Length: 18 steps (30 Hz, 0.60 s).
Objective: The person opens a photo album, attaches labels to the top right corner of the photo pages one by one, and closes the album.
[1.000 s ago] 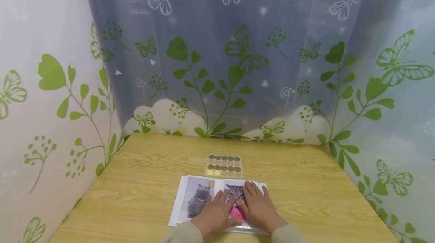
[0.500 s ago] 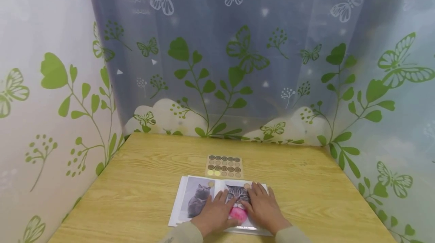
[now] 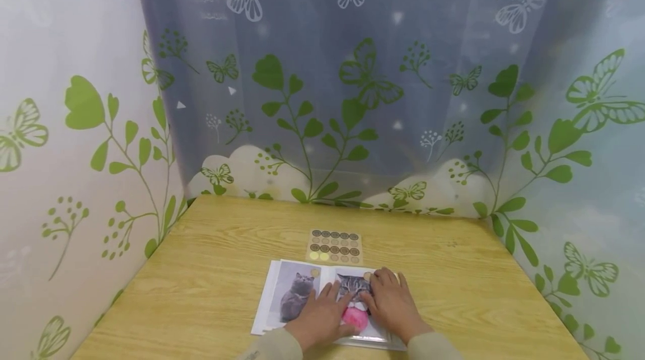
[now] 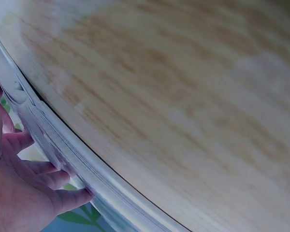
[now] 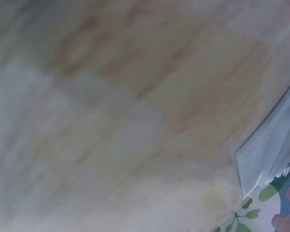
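An open photo album lies on the table near the front. Its left page holds a photo of a grey cat; the right shows a tabby cat above a pink round patch. A round sticker sits at the grey cat photo's upper right corner, and a second sticker is by the tabby. My left hand rests spread across the middle of the album. My right hand lies on the right page, fingertips at its upper right edge. The left wrist view shows the stacked pages edge-on beside my fingers.
A tan sheet of round stickers, dark, pale and two yellow, lies just behind the album. The wood-grain table ends at a patterned curtain at the back and both sides.
My right hand has slid right across the right page to its outer edge, its fingers now more bent, uncovering the tabby and the round sticker. My left hand has stayed in place.
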{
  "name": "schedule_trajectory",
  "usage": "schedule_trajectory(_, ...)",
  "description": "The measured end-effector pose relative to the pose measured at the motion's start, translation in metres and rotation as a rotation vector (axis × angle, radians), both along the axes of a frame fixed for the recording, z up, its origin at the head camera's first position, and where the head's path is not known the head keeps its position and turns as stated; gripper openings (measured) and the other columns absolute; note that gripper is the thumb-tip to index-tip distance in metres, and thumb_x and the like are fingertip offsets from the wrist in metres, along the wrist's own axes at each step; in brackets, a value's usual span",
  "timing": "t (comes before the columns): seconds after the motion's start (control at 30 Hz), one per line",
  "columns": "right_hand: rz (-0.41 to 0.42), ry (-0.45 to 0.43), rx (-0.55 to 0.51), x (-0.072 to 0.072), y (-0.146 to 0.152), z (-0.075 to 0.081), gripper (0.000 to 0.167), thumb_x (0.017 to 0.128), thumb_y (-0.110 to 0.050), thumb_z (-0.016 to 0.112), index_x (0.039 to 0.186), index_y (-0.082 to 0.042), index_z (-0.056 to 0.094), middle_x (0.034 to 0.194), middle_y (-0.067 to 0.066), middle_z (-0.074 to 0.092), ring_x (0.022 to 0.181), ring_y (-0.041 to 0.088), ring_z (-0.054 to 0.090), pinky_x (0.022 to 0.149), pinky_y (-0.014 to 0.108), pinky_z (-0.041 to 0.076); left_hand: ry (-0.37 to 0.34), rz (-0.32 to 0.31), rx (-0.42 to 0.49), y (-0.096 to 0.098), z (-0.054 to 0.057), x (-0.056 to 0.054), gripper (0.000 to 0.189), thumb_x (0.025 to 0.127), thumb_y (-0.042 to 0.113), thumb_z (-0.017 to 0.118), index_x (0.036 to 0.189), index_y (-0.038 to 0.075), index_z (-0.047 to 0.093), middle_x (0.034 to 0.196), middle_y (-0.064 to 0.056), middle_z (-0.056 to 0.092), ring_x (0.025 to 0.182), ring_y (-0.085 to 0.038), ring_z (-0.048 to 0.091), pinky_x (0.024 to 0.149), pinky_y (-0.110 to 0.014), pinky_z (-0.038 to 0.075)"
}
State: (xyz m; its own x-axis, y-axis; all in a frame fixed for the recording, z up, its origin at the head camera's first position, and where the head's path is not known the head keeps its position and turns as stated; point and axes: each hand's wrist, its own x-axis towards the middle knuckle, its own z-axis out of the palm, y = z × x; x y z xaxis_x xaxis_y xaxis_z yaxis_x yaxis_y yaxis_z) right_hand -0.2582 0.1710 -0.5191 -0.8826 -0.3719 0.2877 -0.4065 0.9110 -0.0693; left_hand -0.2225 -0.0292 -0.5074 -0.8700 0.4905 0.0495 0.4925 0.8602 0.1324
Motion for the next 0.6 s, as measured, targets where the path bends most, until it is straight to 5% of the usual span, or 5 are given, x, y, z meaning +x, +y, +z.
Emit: schedule_trajectory(0.6, -0.001, -0.072, 0.018, -0.0027, -0.0069, -0.0003, 0.059, 0.102, -0.047, 0.048, 0.138, -0.001, 0.054, 0.139, 0.020, 0.052, 0.134, 0.039, 0.042, 0.112, 0.064, 0.025, 0.016, -0.006, -0.028, -0.0001, -0.0017, -0.0010, 0.083, 0.086, 0.072, 0.052, 0.150, 0.020, 0.045, 0.152, -0.019, 0.041, 0.137, -0.036, 0.042, 0.105, -0.060, 0.038)
